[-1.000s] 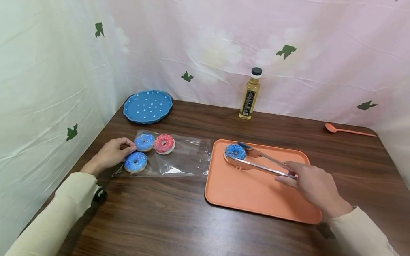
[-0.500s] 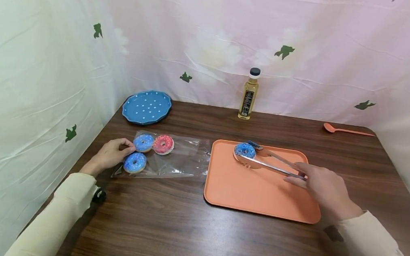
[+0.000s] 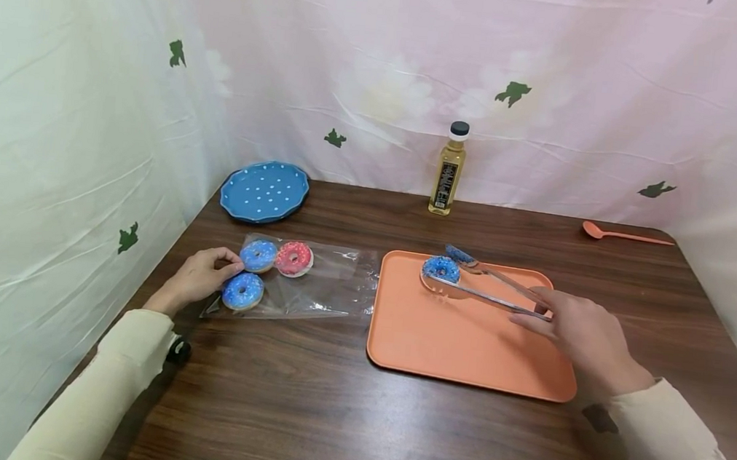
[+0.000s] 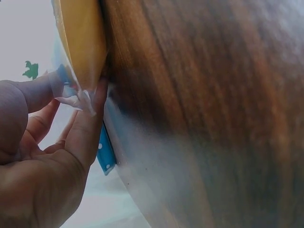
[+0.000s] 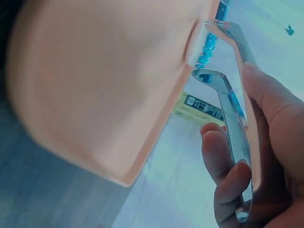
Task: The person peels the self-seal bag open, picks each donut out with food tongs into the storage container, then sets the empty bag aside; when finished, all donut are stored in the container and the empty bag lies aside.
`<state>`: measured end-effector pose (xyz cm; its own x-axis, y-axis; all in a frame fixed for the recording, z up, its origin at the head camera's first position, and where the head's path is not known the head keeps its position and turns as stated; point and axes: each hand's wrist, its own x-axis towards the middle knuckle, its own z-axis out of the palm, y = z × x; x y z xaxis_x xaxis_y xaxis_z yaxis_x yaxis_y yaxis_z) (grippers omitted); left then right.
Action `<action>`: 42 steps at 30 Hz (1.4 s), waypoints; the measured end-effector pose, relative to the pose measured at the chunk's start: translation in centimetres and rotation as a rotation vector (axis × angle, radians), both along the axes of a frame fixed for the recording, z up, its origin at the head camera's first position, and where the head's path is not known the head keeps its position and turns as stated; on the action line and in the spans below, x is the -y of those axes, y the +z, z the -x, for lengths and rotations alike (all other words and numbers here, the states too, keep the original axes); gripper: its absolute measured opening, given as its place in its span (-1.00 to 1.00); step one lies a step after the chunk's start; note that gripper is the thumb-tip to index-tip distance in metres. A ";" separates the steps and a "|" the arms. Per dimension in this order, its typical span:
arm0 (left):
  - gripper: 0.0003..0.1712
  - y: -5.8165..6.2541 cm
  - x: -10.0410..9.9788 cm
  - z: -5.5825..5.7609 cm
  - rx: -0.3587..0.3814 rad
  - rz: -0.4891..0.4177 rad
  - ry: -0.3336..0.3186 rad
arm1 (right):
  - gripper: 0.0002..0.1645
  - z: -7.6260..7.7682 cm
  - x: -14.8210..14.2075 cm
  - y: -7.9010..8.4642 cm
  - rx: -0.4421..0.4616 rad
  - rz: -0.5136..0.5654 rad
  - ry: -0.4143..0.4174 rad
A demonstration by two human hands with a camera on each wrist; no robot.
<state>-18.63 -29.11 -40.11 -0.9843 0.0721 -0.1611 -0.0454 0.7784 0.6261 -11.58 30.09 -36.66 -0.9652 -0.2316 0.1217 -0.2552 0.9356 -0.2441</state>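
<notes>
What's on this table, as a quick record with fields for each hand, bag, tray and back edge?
Left hand: pinches the clear bag at its left end
Right hand: holds metal tongs, tips apart
Inside bag: two blue donuts, one red donut
Orange tray: one darker blue donut near its far edge
Back edge, left to right: blue dotted plate, bottle, orange spoon

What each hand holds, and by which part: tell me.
The left hand pinches the clear rectangular plastic bag by its left edge; the right hand grips the long silver metal tongs by both arms, near their joined end.
</notes>
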 end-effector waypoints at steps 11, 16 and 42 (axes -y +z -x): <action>-0.70 0.1 0.0 0.0 0.001 0.018 -0.007 | -0.48 0.7 2.0 1.4 0.042 0.011 -0.017; -0.71 0.1 0.0 0.1 -0.010 0.023 -0.011 | -0.50 0.9 3.2 1.6 0.046 0.012 0.021; -0.66 0.1 0.0 0.0 0.011 -0.042 0.016 | -0.49 1.8 10.8 0.8 0.007 0.009 0.273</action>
